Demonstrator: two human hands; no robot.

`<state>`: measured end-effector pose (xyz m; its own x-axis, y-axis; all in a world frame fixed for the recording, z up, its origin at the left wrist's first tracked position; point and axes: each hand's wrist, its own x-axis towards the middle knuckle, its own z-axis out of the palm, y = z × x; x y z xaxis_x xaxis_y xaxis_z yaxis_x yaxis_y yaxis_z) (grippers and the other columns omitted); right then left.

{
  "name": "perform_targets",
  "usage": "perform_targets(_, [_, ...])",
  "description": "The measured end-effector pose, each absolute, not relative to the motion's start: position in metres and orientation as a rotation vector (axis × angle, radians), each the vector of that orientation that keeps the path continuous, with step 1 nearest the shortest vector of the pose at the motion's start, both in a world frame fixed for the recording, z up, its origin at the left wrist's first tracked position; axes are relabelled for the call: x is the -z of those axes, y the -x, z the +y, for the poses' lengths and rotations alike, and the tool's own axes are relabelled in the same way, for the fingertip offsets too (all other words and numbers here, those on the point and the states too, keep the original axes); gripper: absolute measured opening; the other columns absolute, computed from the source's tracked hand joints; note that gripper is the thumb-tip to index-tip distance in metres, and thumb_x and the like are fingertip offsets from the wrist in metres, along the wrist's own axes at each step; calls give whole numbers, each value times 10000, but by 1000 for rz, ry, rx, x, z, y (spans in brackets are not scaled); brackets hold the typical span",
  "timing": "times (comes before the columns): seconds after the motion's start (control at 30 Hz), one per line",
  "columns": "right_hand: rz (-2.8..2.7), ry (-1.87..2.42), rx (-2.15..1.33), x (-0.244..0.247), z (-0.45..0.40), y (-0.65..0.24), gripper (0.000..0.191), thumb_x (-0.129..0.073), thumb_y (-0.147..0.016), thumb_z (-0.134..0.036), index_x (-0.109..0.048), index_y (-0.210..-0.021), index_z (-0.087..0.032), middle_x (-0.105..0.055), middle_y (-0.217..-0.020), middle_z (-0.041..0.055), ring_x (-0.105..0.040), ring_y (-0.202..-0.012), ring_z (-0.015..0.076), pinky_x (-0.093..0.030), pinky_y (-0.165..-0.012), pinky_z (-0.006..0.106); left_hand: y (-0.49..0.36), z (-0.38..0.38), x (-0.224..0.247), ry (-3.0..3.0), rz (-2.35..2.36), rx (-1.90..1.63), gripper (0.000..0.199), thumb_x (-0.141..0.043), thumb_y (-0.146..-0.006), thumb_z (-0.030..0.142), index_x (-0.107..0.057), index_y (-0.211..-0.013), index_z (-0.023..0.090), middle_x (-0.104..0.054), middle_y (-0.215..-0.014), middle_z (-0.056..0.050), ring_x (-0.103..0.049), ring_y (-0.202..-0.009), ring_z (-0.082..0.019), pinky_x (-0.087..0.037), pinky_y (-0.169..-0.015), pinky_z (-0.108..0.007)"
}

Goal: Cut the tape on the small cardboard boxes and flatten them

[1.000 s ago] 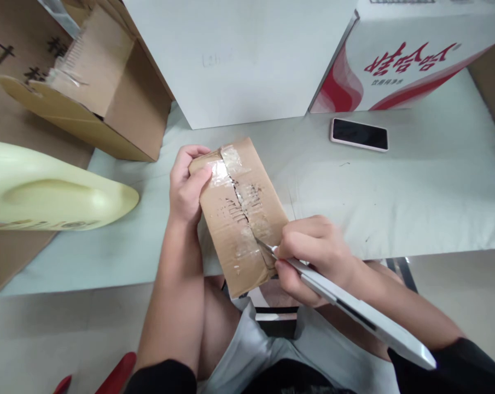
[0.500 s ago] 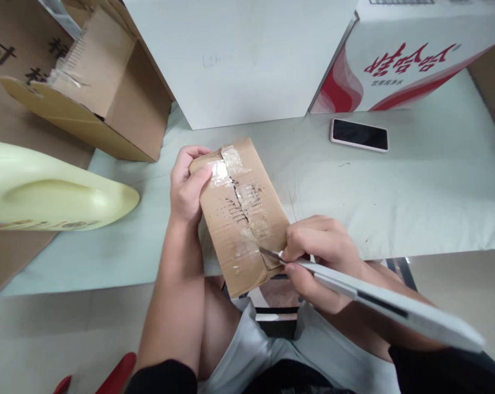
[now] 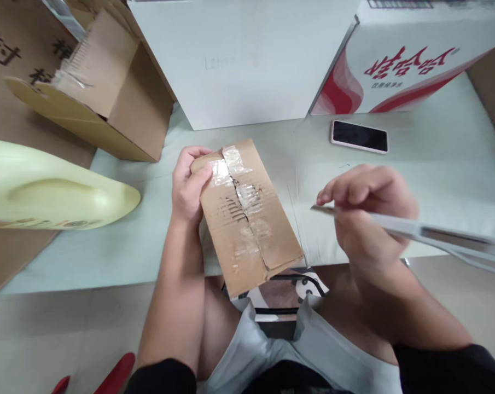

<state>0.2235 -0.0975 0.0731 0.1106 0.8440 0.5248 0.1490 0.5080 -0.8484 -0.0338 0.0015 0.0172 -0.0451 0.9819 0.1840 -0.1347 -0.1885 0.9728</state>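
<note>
A knife (image 3: 419, 230) poised beside a taped box (image 3: 247, 221)

A person's left grip (image 3: 187, 183) is clamped on the far left corner of a brown box, thumb on the taped face and fingers curled round the edge. The right grip (image 3: 366, 235) is wrapped round the knife, its blade (image 3: 323, 209) pointing left across the gap, near the cardboard but touching none of it.

The step in hand appears to be slitting the clear tape (image 3: 233, 158) that bridges the seam (image 3: 241, 205), caught at a pause between strokes. A dark split shows along the stretch of seam nearest the left grip; farther down, whether the tape is cut through cannot be told. The next move seems to call for a look along that line; any fresh cut would want the right grip swung back leftward, the tip set shallow in the seam and the left thumb kept out of its path.

The box lies between the two grips, taped face up. Its long axis, with the seam running the same way, slants from the end beside the left grip down toward the person and rightward. That near end points below and left of the right grip, reaching in view past the front edge of the cloth-covered counter (image 3: 444, 197). Beyond the right grip, well apart from the blade, a phone (image 3: 359, 137) lies with a dark screen; a white carton (image 3: 247, 65) stands beyond the left grip, farther from the person than the box.
</note>
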Motion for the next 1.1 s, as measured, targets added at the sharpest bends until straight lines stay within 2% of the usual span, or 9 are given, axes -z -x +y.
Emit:
perform_targets(0.13, [-1461,1509,-635,-41,-66,-238,268,-546,-725,-85,-506,-921,-263,-606,-835,-18,-484,-577,136,-393,-582,312,32,1,-20,-1181,1041,-1449,295,-859,-699,397,-718,-901,236,-645,-825,-22,-545,-667,-157,-427,-580,-310])
perform_targets(0.27, [-1827,2074,-653,-15,-52,-246,352,-550,-816,-143,-588,-1161,-199,-694,-1092,137,-635,-841,269,-485,-750,415,32,0,-21,-1173,1037,-1442,321,-868,-704,418,-718,-923,237,-641,-820,-16,-521,-642,-147,-418,-573,-307])
perform_targets(0.33, [-1946,2211,-663,-6,-51,-247,428,-513,-860,-163,-590,-1281,-162,-678,-1208,202,-662,-945,324,-511,-812,454,33,0,-21,-1199,1041,-1416,326,-878,-708,432,-713,-920,248,-640,-824,-16,-517,-639,-149,-427,-569,-308])
perform_targets(0.4, [-1986,2271,-588,-1,-51,-246,469,-514,-873,-196,-598,-1332,-145,-666,-1234,229,-669,-1020,370,-530,-873,503,34,-1,-22,-1221,1055,-1404,325,-885,-716,443,-701,-907,255,-638,-831,-20,-522,-645,-156,-437,-563,-307])
perform_targets(0.53, [-1956,1923,-377,-8,-55,-243,449,-572,-900,-343,-636,-1303,-155,-656,-1265,227,-623,-1221,420,-509,-1036,613,34,-3,-22,-1237,1079,-1389,362,-876,-741,470,-684,-957,253,-637,-887,-23,-543,-669,-157,-458,-574,-304])
perform_targets(0.67, [-2043,1251,-408,-34,-70,-233,309,-550,-995,-399,-679,-1228,-243,-637,-1350,144,-601,-1308,325,-483,-1142,550,34,-3,-21,-1262,1072,-1434,432,-906,-715,508,-704,-1004,260,-636,-948,-31,-582,-756,-178,-495,-649,-317])
perform_targets(0.77, [-2217,946,-421,-51,-82,-221,338,-490,-1041,-444,-715,-1249,-300,-617,-1421,87,-517,-1417,327,-395,-1225,573,34,-3,-21,-1270,1062,-1432,437,-924,-712,504,-716,-1012,265,-637,-976,-40,-602,-801,-193,-503,-682,-326])
perform_targets(0.93, [-2427,889,-454,-59,-90,-213,474,-391,-1068,-523,-660,-1421,-355,-521,-1589,55,-369,-1532,372,-299,-1246,621,31,-7,-24,-1186,1010,-1354,402,-934,-722,477,-725,-992,263,-669,-936,-29,-583,-733,-160,-470,-630,-292])
perform_targets(1.1, [-2477,922,-466,-60,-88,-214,480,-349,-1060,-541,-669,-1369,-359,-511,-1600,44,-337,-1561,363,-231,-1253,623,29,-8,-25,-1166,1004,-1337,391,-939,-717,468,-729,-980,268,-679,-895,-15,-561,-689,-146,-459,-593,-275])
